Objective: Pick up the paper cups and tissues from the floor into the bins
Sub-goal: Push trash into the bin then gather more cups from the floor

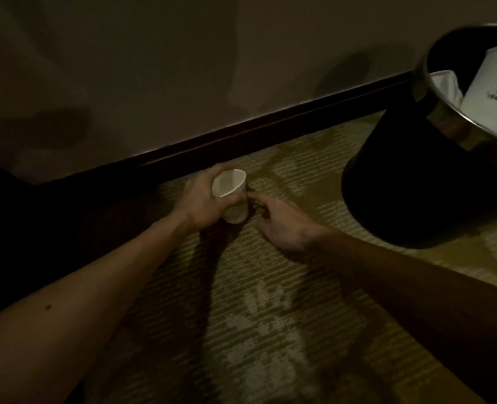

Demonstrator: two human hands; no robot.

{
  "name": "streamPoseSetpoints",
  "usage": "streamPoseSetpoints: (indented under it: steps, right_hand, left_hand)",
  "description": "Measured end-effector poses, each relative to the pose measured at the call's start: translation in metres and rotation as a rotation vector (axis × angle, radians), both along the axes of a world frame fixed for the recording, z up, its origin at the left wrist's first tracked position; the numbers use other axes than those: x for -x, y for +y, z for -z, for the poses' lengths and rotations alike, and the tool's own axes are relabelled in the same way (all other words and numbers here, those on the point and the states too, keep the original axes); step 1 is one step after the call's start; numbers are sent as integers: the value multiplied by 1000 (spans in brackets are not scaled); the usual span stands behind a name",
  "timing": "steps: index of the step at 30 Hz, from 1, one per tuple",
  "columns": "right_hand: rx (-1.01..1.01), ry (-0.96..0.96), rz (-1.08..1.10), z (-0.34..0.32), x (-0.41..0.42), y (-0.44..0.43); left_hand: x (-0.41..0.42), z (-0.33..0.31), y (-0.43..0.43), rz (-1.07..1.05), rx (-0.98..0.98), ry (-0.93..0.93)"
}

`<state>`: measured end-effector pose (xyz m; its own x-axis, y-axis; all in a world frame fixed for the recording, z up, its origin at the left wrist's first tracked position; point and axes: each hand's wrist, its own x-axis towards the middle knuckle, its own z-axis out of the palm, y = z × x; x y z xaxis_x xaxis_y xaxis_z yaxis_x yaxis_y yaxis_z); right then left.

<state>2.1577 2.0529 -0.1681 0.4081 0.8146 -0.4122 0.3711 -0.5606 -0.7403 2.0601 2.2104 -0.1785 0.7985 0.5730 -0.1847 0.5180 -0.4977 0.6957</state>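
Note:
A white paper cup (pixel 232 186), its mouth squashed on one side, is gripped in my left hand (pixel 202 199) just above the carpet, close to the dark baseboard. My right hand (pixel 282 225) hovers beside it on the right with fingers apart, the forefinger tip touching the cup's side. A black bin (pixel 393 176) with a shiny metal rim stands at the right. Inside it lie a white paper cup (pixel 489 100) with a printed logo and crumpled white tissue (pixel 445 83).
Patterned olive and cream carpet (pixel 270 301) covers the floor. A dark baseboard (pixel 270 126) runs diagonally along the beige wall behind my hands. Deep shadow fills the left side of the floor.

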Motion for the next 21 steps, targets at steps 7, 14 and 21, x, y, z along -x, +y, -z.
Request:
streamPoseSetpoints:
  steps: [7, 14, 21]
  right_hand:
    - [-70, 376, 89, -27, -9, -34]
    - [227, 312, 103, -89, -37, -179]
    - [100, 310, 595, -110, 9, -358]
  left_hand:
    - [-9, -21, -47, 52, 512, -102]
    - [-43, -37, -188, 244, 615, -150]
    - [-72, -77, -329, 634, 637, 18]
